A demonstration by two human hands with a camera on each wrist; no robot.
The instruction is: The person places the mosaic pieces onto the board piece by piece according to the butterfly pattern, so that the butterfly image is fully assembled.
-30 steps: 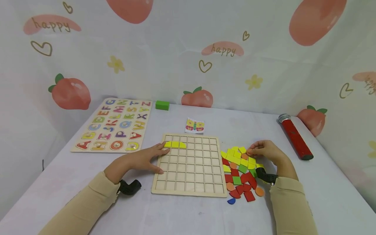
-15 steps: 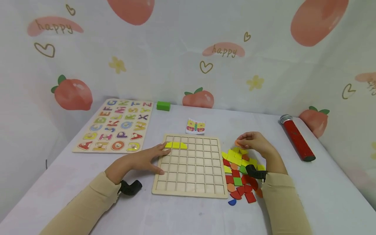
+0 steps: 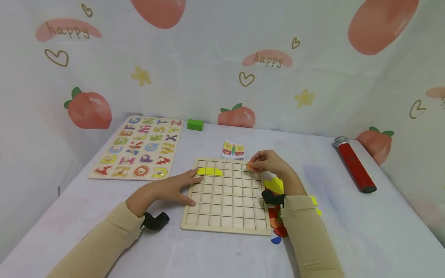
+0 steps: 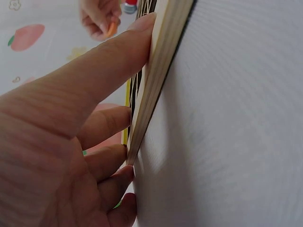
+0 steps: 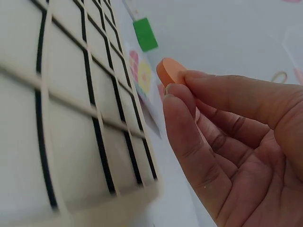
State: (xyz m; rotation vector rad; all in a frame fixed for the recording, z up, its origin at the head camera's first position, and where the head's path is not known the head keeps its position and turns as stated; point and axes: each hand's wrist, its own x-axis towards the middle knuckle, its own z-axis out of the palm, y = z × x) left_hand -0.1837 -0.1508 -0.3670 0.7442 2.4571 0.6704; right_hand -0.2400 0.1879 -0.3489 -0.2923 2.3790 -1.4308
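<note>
The grid board [image 3: 226,211] holds yellow pieces [image 3: 210,171] at eleven o'clock; left grip [image 3: 170,190] lies spread at nine, right grip [image 3: 272,164] pinches an orange disc [image 3: 248,166] near one. Only the head view shows loose pieces [image 3: 277,185], at three.

The cloth [image 3: 194,58] says "happy" two times. The letter board [image 3: 136,160] shows A, O, P, X and Z. At the back, maybe G and N too, but they look tiny.
</note>
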